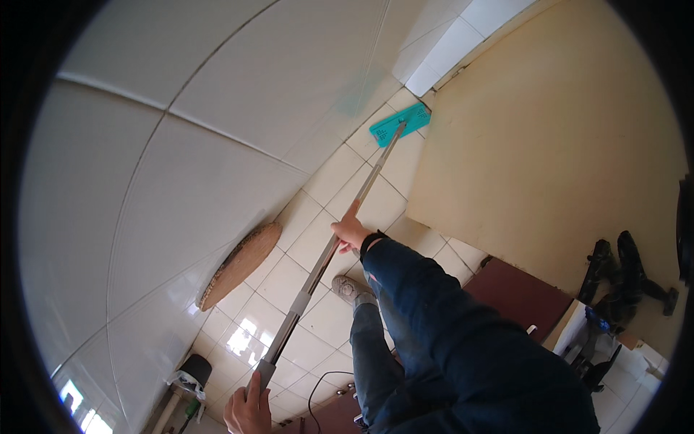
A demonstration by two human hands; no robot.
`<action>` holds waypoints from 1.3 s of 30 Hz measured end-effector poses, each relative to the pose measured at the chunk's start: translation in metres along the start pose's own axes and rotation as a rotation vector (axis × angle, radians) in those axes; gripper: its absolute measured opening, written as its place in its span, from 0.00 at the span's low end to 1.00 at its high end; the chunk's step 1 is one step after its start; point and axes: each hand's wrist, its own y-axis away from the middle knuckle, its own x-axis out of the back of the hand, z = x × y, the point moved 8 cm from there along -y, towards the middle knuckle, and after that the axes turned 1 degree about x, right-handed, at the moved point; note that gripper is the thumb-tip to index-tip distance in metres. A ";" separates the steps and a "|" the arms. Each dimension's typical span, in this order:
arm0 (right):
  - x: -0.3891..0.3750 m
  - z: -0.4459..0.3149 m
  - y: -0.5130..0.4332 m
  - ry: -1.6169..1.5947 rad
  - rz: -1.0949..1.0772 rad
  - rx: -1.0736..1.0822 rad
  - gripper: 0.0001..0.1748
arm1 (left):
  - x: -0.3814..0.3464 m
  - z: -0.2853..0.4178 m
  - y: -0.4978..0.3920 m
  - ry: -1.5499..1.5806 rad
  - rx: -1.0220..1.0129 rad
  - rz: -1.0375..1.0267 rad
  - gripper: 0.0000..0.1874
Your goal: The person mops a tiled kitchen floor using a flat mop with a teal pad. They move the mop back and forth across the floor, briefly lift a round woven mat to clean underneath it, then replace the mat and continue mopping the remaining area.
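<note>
A flat mop with a teal rectangular head point(401, 125) and a metallic telescopic handle point(309, 290) stretches diagonally across the view. Its head rests on the tiled floor in the corner, beside the white wall. My right hand point(351, 230) grips the handle around its middle, below a dark blue sleeve with a black band at the wrist. At the bottom, my left hand point(248, 408) is on the grey grip at the handle's upper end, with fingers and thumb around it. The mop head's underside is hidden.
A round woven board point(241, 266) leans against the tiled wall point(227, 179). A cream panel point(542, 135) borders the floor at right, near a dark red cabinet point(520, 295). My shoe point(349, 287) is close to the handle. A black container point(194, 370) and a dark cable point(313, 396) lie lower down.
</note>
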 end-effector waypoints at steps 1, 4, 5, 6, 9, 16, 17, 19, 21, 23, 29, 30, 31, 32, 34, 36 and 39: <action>0.005 0.000 0.001 -0.037 0.059 0.008 0.15 | 0.000 0.001 0.002 0.007 -0.008 0.020 0.11; -0.023 0.015 0.025 -0.072 0.012 0.020 0.14 | 0.000 -0.009 0.020 0.010 -0.024 0.033 0.10; -0.038 0.025 0.039 -0.055 -0.004 0.007 0.15 | 0.000 -0.021 0.033 0.003 -0.018 -0.002 0.10; -0.055 0.036 0.055 -0.075 -0.046 -0.018 0.15 | 0.000 -0.031 0.049 -0.003 -0.008 -0.036 0.10; -0.112 0.073 0.108 -0.036 -0.053 -0.118 0.16 | 0.000 -0.061 0.104 0.011 0.044 -0.101 0.10; -0.240 0.166 0.220 0.107 -0.365 -0.277 0.18 | -0.009 -0.109 0.237 0.003 0.216 -0.154 0.12; -0.255 0.181 0.236 0.144 -0.404 -0.309 0.18 | -0.010 -0.113 0.255 -0.003 0.242 -0.157 0.12; -0.286 0.208 0.265 0.219 -0.531 -0.342 0.21 | -0.013 -0.122 0.286 -0.017 0.302 -0.153 0.12; -0.318 0.235 0.298 0.286 -0.695 -0.441 0.22 | -0.014 -0.130 0.316 -0.045 0.371 -0.147 0.13; -0.339 0.252 0.323 0.332 -0.765 -0.462 0.23 | -0.014 -0.136 0.346 -0.088 0.438 -0.146 0.13; -0.348 0.268 0.343 0.592 -0.896 -0.459 0.47 | -0.009 -0.146 0.408 -0.250 0.632 -0.082 0.14; -0.343 0.263 0.333 0.677 -0.883 -0.401 0.54 | -0.010 -0.148 0.414 -0.272 0.669 -0.065 0.14; -0.340 0.252 0.317 0.755 -0.817 -0.281 0.52 | -0.012 -0.149 0.418 -0.289 0.703 -0.048 0.15; -0.347 0.232 0.303 0.915 -0.926 0.011 0.41 | -0.016 -0.151 0.423 -0.301 0.744 -0.035 0.15; -0.360 0.180 0.287 1.531 -0.792 0.990 0.21 | -0.031 -0.157 0.430 -0.328 0.836 -0.054 0.17; -0.346 0.134 0.231 1.267 -0.427 0.751 0.17 | -0.048 -0.161 0.431 -0.283 0.925 0.081 0.14; -0.366 0.065 0.192 1.292 -0.264 1.087 0.21 | -0.092 -0.171 0.424 -0.324 1.020 0.096 0.10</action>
